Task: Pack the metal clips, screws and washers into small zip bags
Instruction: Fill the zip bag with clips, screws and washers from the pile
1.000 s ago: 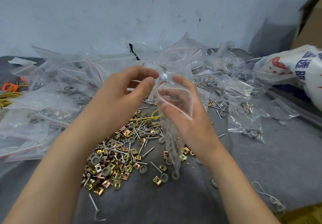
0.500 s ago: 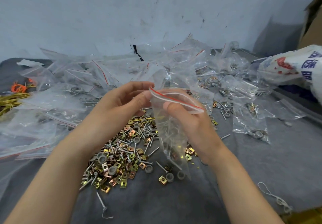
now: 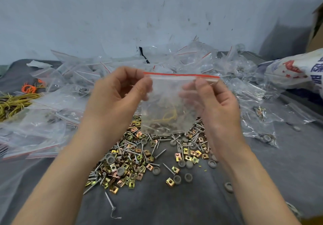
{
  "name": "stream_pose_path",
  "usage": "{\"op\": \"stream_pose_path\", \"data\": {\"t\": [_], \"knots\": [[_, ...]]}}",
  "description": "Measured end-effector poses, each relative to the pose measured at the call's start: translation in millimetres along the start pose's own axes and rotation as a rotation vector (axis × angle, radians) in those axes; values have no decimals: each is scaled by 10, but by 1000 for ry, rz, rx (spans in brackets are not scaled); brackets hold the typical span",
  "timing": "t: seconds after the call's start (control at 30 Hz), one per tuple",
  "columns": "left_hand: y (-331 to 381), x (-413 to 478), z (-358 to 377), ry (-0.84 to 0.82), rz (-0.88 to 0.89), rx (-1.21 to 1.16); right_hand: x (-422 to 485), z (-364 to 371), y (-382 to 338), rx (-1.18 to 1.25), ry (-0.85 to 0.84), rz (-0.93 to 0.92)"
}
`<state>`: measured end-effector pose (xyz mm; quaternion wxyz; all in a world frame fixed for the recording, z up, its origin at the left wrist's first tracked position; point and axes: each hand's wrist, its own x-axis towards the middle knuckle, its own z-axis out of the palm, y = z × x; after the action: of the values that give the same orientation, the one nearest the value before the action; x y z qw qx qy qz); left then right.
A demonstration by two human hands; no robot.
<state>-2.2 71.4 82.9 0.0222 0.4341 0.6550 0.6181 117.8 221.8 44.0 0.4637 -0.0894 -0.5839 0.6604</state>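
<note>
Presently left hand [image 3: 118, 98] and right hand [image 3: 215, 105] pinch top corners of clear red-striped zip bag [image 3: 167, 105], seal level, bottom free above gold clips [image 3: 132, 168]

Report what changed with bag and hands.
The left hand and right hand moved apart to pinch the top corners of the zip bag, pulling its gaping mouth into a straight line and turning it flat to the camera. Both kept hold throughout. The pile of clips and screws stayed put.

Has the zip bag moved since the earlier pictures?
Yes. The zip bag rose: its bottom now hangs over the far part of the hardware pile, not its near edge.
</note>
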Motion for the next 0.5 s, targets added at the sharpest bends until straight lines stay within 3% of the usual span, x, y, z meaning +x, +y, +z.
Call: {"op": "stream_pose_path", "data": {"t": [0.13, 0.5], "knots": [[-90, -100, 74, 40, -45, 73, -18, 1, 42, -61, 68, 30], [-147, -130, 37, 117, -68, 0, -80, -26, -59, -115, -5, -24]]}}
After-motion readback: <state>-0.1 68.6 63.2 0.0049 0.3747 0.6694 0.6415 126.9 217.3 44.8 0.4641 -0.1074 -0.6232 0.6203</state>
